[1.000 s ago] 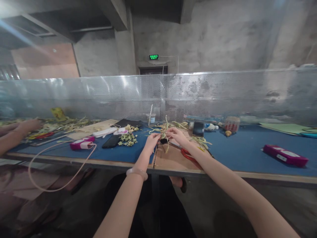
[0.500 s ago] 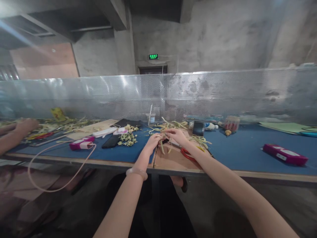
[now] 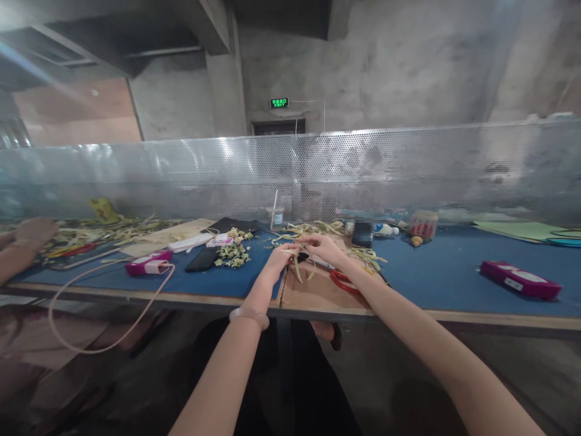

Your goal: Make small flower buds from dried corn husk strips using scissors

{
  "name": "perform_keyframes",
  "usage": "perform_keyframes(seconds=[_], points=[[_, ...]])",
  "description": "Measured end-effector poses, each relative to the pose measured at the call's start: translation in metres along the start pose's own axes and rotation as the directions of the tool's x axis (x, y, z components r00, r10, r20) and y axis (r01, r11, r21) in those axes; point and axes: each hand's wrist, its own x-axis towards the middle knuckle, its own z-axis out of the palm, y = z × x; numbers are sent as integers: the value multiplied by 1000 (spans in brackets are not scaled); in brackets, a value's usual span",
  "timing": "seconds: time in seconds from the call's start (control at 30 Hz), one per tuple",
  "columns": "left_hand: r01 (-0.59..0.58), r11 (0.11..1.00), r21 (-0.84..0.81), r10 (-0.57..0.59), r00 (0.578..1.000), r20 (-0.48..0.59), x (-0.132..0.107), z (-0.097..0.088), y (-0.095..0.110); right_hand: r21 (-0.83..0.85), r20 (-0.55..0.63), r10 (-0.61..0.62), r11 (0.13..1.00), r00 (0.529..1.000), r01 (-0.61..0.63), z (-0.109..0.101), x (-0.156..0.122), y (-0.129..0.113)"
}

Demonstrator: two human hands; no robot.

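Over a brown board [image 3: 318, 295] at the table's front, both hands work close together on a few pale green strips [image 3: 298, 271] that look like dried plant fibre or leaf. My left hand [image 3: 276, 263], with a bangle on its wrist, has its fingers closed on the strips, whose ends hang below. From the other side my right hand [image 3: 325, 247] pinches the same bunch near its top. The fingertips partly hide what is between them. Just below my right forearm lie red looped handles [image 3: 344, 280], apparently of scissors. More strips [image 3: 333, 228] are heaped behind the hands.
To the left are a small pile of pale buds or scraps [image 3: 233, 255], a black phone [image 3: 201, 260] and a magenta box [image 3: 147, 263] with a looping cable. Another person's hand [image 3: 36, 231] is at far left. Another magenta box [image 3: 520, 278] sits right. A perforated metal screen [image 3: 385, 169] stands behind.
My hands stay together on the strips, with only slight finger movement. The whole view has shifted a little. The other person's hand at far left has moved slightly left.
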Motion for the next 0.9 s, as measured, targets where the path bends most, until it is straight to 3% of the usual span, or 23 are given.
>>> perform_keyframes(seconds=[0.23, 0.57, 0.9], points=[[55, 995, -81, -47, 995, 93, -1, -1, -2, -37, 11, -32, 999, 999, 33, 2, 0, -1], [105, 993, -57, -93, 979, 182, 4, -1, -10, -107, -2, -99, 989, 995, 98, 6, 1, 3], [101, 994, -31, -94, 982, 163, 6, -3, -8, -150, -38, -112, 983, 993, 105, 4, 0, -2]])
